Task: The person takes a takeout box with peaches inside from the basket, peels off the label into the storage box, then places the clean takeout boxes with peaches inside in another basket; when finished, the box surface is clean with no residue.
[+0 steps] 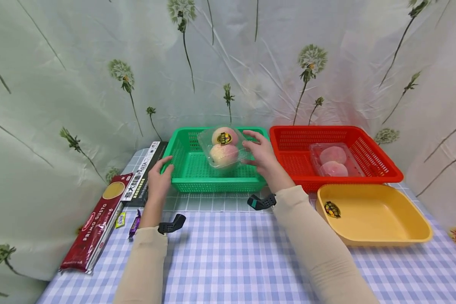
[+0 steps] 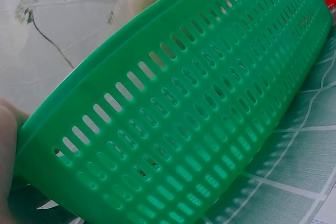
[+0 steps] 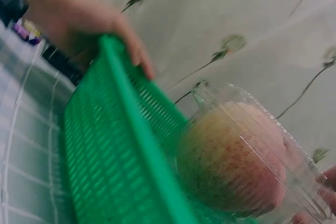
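My left hand (image 1: 159,179) grips the left rim of the green basket (image 1: 218,186), with fingertips over the rim in the right wrist view. My right hand (image 1: 264,156) holds a clear plastic box of peaches (image 1: 224,157) by its right side, thumb and fingers at its edge. Two peaches show in the box, with a round black and yellow sticker on its lid. The box is tilted over the green basket. In the left wrist view the slotted basket wall (image 2: 173,103) hides most of the box.
A red basket (image 1: 319,180) on the right holds another peach box (image 1: 332,161). In front of it stands a yellow tub (image 1: 376,215) with a sticker. Left lie a red pasta pack (image 1: 96,226), a black-and-white pasta pack (image 1: 142,177) and two small wrapped sweets (image 1: 135,224).
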A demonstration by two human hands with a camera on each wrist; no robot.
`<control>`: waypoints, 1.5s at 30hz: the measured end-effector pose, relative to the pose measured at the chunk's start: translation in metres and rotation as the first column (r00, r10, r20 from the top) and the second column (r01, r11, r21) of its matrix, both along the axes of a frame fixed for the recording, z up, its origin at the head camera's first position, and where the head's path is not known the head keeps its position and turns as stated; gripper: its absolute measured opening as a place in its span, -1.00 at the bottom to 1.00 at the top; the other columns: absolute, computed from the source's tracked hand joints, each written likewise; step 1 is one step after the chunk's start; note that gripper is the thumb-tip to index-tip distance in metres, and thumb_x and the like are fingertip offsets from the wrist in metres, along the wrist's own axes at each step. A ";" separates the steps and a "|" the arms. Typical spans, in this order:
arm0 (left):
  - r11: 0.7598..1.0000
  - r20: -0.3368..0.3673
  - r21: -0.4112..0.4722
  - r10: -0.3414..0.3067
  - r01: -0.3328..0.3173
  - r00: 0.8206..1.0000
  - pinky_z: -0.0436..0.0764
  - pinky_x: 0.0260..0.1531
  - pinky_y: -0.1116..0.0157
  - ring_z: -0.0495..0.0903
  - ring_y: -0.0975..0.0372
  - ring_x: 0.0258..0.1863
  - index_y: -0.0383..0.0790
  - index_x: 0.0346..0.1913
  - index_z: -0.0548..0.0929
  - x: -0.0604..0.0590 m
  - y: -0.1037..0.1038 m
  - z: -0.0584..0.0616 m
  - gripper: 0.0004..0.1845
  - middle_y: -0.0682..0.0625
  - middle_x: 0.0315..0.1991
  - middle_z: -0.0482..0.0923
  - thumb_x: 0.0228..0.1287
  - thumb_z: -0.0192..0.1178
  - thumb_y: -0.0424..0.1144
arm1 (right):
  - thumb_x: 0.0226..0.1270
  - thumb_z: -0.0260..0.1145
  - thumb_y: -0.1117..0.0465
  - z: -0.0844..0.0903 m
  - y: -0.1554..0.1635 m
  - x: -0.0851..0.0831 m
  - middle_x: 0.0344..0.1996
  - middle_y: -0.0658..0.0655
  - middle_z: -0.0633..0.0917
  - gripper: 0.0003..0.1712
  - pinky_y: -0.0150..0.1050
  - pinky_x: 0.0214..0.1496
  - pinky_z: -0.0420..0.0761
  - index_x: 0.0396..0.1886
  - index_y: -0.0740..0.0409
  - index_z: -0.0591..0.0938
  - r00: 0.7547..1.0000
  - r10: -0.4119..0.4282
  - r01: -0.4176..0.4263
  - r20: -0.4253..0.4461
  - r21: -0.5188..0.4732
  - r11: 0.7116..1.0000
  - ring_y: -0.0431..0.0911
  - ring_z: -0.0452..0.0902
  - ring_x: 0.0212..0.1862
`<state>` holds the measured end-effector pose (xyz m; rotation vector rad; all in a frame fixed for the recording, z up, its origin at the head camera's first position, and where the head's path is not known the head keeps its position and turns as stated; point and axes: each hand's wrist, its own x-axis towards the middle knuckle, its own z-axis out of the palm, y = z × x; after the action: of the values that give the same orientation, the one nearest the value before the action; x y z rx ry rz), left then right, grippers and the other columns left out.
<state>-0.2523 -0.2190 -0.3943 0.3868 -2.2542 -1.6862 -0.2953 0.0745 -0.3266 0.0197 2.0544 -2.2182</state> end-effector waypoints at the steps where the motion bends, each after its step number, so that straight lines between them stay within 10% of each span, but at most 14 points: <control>1: 1.000 0.002 0.000 0.002 -0.002 1.000 0.35 0.35 0.02 0.27 0.09 0.45 0.00 0.35 0.54 0.001 0.000 0.000 -0.56 0.00 0.50 0.31 0.46 0.08 -0.19 | 0.51 0.17 0.20 0.003 0.003 0.003 0.05 0.03 0.48 -0.53 -0.14 -0.25 0.71 0.37 -0.09 0.50 1.000 -0.002 0.002 -0.005 -0.022 1.000 -0.08 0.41 0.03; 9: 0.999 -0.030 -0.029 0.044 -0.045 0.999 0.35 0.34 0.01 0.31 0.05 0.42 -0.04 0.31 0.57 0.001 0.001 -0.001 -0.59 -0.07 0.46 0.36 0.45 0.08 -0.21 | 0.51 0.19 0.15 0.014 0.029 0.032 -0.06 0.02 0.57 -0.61 -0.25 -0.32 0.63 0.27 0.02 0.57 0.998 0.036 -0.041 -0.044 -0.125 0.991 -0.10 0.45 0.00; 19: 0.959 -0.119 -0.270 0.060 -0.090 0.991 0.23 0.44 -0.09 0.24 -0.09 0.47 -0.24 0.28 0.55 0.006 0.006 0.005 -0.58 -0.21 0.44 0.30 0.42 0.07 -0.25 | 0.50 0.20 0.13 0.005 0.071 0.070 0.14 -0.02 0.57 -0.73 -0.19 -0.01 0.72 0.11 -0.02 0.65 0.992 0.124 -0.128 -0.034 -0.135 0.983 -0.03 0.43 0.20; 25: 0.941 -0.289 -0.315 0.029 -0.123 0.957 0.32 0.38 -0.06 0.36 -0.05 0.41 -0.25 0.20 0.61 0.014 0.022 0.023 -0.64 -0.19 0.35 0.44 0.40 0.08 -0.30 | 0.50 0.20 0.14 -0.006 0.094 0.083 0.16 -0.02 0.55 -0.76 -0.14 0.05 0.70 0.04 -0.11 0.71 0.968 0.231 -0.237 -0.097 -0.056 0.970 0.00 0.38 0.24; 29: 0.967 -0.378 -0.254 -0.075 -0.025 0.923 0.49 0.23 0.01 0.54 0.03 0.24 -0.19 0.19 0.63 0.023 0.039 0.037 -0.67 -0.14 0.22 0.58 0.44 0.09 -0.31 | 0.52 0.16 0.21 -0.016 0.105 0.088 0.09 -0.07 0.63 -0.73 -0.12 0.03 0.70 -0.03 -0.14 0.74 0.930 0.323 -0.333 -0.174 -0.030 0.942 -0.03 0.43 0.19; 33: 0.952 -0.323 -0.218 -0.277 0.214 0.905 0.56 0.12 0.11 0.63 0.08 0.13 -0.09 0.25 0.58 0.033 0.052 0.048 -0.67 -0.06 0.20 0.61 0.50 0.08 -0.25 | 0.54 0.07 0.32 -0.025 0.111 0.086 0.01 -0.10 0.71 -0.65 -0.26 0.08 0.65 -0.01 -0.06 0.75 0.857 0.441 -0.458 -0.268 -0.005 0.889 -0.11 0.49 0.15; 36: 0.878 -0.238 -0.209 -0.473 0.431 0.848 0.57 0.14 0.17 0.63 0.06 0.17 -0.09 0.30 0.53 0.038 0.057 0.052 -0.64 -0.08 0.24 0.59 0.52 0.07 -0.23 | 0.54 0.06 0.34 -0.032 0.113 0.084 0.01 -0.09 0.73 -0.65 -0.27 0.11 0.62 0.04 -0.01 0.73 0.813 0.509 -0.519 -0.281 0.044 0.854 -0.14 0.52 0.13; 40: 0.719 -0.167 -0.150 -0.695 0.679 0.699 0.59 0.18 0.13 0.58 -0.09 0.22 -0.14 0.35 0.47 0.041 0.061 0.053 -0.60 -0.19 0.28 0.54 0.52 0.06 -0.26 | 0.53 0.09 0.31 -0.040 0.112 0.083 0.00 -0.06 0.71 -0.70 -0.24 0.04 0.67 0.03 0.08 0.72 0.792 0.565 -0.554 -0.232 0.118 0.824 -0.12 0.55 0.07; 45: 0.534 -0.086 -0.151 -0.845 0.832 0.527 0.58 0.21 0.13 0.57 -0.09 0.24 -0.13 0.38 0.45 0.042 0.070 0.048 -0.57 -0.18 0.31 0.51 0.52 0.08 -0.24 | 0.54 0.10 0.28 -0.049 0.108 0.083 -0.04 -0.03 0.71 -0.70 -0.35 -0.18 0.64 0.05 0.38 0.64 0.778 0.607 -0.577 -0.164 0.198 0.793 -0.13 0.57 -0.06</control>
<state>-0.2103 -0.1494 -0.3461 -1.0316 -2.5453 -1.8584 -0.2126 0.1823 -0.3759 -0.7885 1.9353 -1.7358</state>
